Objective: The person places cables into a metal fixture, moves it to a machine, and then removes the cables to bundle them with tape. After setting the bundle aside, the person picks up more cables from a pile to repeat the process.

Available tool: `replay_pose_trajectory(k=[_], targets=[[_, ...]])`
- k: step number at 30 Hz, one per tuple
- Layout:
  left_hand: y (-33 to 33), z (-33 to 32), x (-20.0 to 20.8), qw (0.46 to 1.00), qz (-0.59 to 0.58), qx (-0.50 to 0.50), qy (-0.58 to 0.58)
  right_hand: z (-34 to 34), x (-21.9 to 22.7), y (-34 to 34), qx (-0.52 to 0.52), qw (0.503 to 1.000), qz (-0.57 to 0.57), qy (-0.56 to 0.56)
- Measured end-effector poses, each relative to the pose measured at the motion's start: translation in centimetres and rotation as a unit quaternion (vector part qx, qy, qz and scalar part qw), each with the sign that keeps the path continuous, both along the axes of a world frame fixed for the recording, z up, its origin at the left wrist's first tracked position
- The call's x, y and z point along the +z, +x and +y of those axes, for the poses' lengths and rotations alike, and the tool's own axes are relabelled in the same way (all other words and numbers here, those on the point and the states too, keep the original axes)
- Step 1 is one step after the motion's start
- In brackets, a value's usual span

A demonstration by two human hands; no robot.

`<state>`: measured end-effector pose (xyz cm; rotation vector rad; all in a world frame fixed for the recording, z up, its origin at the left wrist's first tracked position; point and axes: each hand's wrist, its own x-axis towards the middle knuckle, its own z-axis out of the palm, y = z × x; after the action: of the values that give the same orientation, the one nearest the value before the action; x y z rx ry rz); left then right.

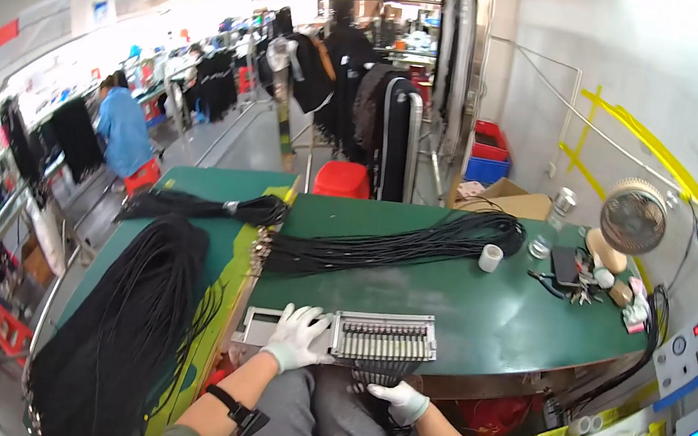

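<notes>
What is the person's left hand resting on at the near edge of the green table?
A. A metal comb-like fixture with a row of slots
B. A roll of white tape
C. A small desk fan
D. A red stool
A: the gloved left hand lies on the end of the metal slotted fixture at the edge of the green table, far from the fan and tape roll.
</notes>
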<state>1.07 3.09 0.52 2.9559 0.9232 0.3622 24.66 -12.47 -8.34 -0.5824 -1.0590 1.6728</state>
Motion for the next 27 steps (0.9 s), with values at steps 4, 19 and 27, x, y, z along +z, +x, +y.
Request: replay_pose_trajectory(k=[4,19,27], targets=[[0.4,-0.5,0.7,1.0,0.007,0.005,0.013,-1.4,2.2,-1.0,-0.097,0.994,0.019,-0.054],[2.3,-1.7,0.2,0.999,-0.002,0.021,0.035,-8.4,5.0,0.8,-0.061,0.969,0.051,-0.233],[3.3,-2.6,1.7,0.998,-0.011,0.055,0.032,-11.0,11.3,4.5,-0.062,0.978,0.054,-0.191]])
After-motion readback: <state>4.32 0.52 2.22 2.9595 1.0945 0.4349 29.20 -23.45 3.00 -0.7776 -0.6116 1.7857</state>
